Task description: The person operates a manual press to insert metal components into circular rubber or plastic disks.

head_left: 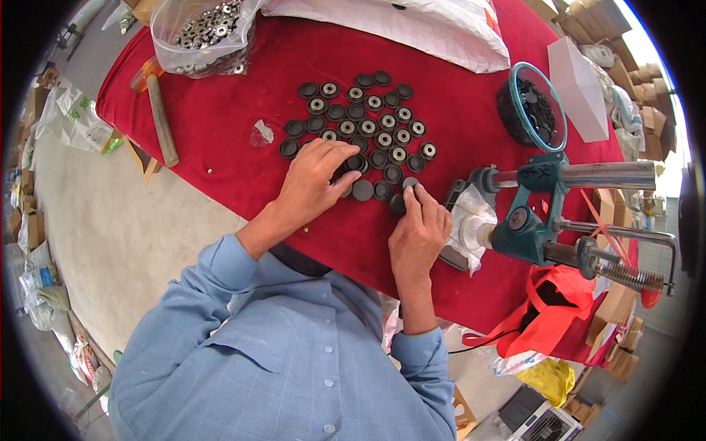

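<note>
My left hand (316, 175) is at the near left edge of a cluster of small round black caps, its thumb and forefinger pinched round one black cap (354, 162). My right hand (419, 231) has its fingertips closed on another dark cap (410, 182) at the cluster's near right. Several caps in the cluster hold a shiny metal bearing (368, 127) in the middle. Others are plain, such as the smooth black cap (362, 190) lying between my hands. My fingers partly cover both held caps.
On the red-covered table (220, 132) lie a hammer (160, 117) and a clear bag of metal bearings (213, 37). A white sack (412, 29) lies at the back. To the right stand a basket of black parts (523, 110), a white box (577, 88) and a green lever press (540, 209).
</note>
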Demonstrator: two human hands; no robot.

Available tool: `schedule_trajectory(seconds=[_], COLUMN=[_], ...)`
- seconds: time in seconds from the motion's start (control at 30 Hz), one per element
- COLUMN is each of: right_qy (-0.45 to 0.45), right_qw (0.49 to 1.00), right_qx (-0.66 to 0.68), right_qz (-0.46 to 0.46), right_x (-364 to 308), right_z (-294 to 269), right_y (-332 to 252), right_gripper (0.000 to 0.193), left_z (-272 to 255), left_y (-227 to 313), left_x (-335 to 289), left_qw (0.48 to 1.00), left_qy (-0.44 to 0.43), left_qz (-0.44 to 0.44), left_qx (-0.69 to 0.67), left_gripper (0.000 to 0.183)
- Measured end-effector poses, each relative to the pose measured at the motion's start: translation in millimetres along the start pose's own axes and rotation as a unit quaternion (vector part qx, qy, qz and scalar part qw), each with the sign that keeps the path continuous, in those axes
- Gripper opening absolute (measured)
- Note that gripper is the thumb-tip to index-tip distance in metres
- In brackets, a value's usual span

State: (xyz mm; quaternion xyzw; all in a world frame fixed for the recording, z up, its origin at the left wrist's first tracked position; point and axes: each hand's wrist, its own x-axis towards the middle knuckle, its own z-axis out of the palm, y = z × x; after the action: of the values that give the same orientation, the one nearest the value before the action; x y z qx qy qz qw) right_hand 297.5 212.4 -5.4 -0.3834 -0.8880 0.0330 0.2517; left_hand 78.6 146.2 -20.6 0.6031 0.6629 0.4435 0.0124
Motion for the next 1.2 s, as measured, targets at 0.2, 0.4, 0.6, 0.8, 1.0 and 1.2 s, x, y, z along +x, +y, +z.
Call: schedule_trajectory(seconds=[0.2, 0.4, 0.6, 0.8, 1.0, 1.2], right_qy=[-0.001, 0.019, -0.007, -0.020, -0.020, -0.018], right_qw=[1.000, 0.999, 1.000, 0.999, 0.999, 0.987], right_qx=[0.004, 0.031, 0.017, 0.018, 0.049, 0.156], right_qz=[0.002, 0.027, 0.017, 0.028, 0.008, 0.046], right_x=[0, 5, 19, 22, 23, 21], right_z=[1, -4, 1, 4, 7, 8], right_y=[0, -4, -24, -28, -28, -21], right_gripper=[0.044, 0.038, 0.026, 0.032, 0.035, 0.034], left_z=[-4, -4, -5, -5, 0, -2], left_y=[7, 7, 0, 11, 3, 1], left_x=[3, 8, 10, 10, 8, 4], left_qw=[0.997, 0.990, 0.988, 0.999, 0.996, 0.996], left_qy=[-0.008, -0.016, 0.026, 0.027, -0.003, -0.042], left_qz=[-0.063, -0.091, -0.078, -0.015, 0.074, 0.066], left_qx=[-0.044, -0.105, -0.128, -0.010, 0.047, 0.039], left_gripper=[0.043, 0.033, 0.035, 0.035, 0.029, 0.026])
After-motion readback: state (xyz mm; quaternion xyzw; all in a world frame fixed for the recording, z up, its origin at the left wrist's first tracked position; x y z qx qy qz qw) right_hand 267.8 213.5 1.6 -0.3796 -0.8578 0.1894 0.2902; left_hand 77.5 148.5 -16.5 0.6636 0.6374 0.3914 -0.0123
